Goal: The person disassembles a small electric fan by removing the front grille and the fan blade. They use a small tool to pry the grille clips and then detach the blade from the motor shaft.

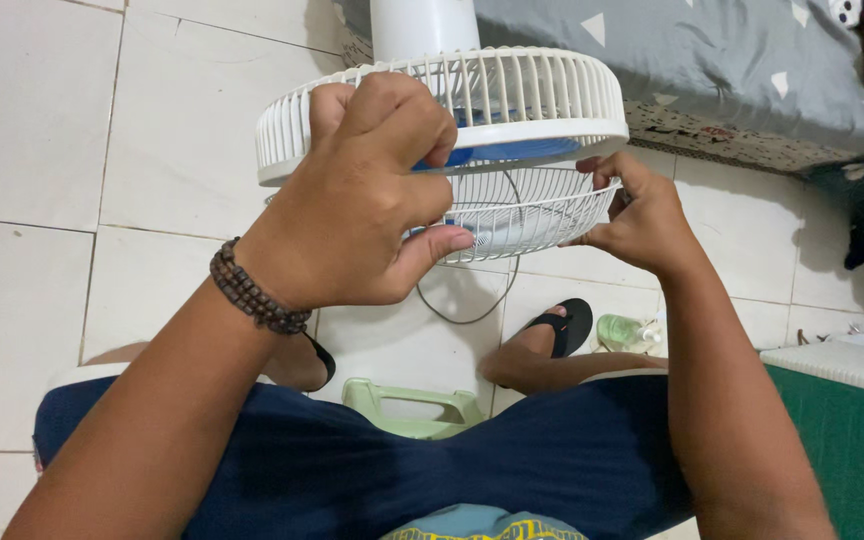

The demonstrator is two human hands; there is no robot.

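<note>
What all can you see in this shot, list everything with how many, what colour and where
fan rear guard: one, white, top centre, around blue blades
fan front grille: one, white wire, just below the rear guard
fan cord: one, grey, on the floor under the fan
stool: one, pale green, between the legs
sandals: two, black, on the feet
bottle: one, clear greenish, on the floor at right
blanket: one, grey with white triangles, top right
floor tiles: white
bead bracelet: one, dark brown, left wrist
left hand: gripping the guards' rim
right hand: holding the grille's right edge
</note>
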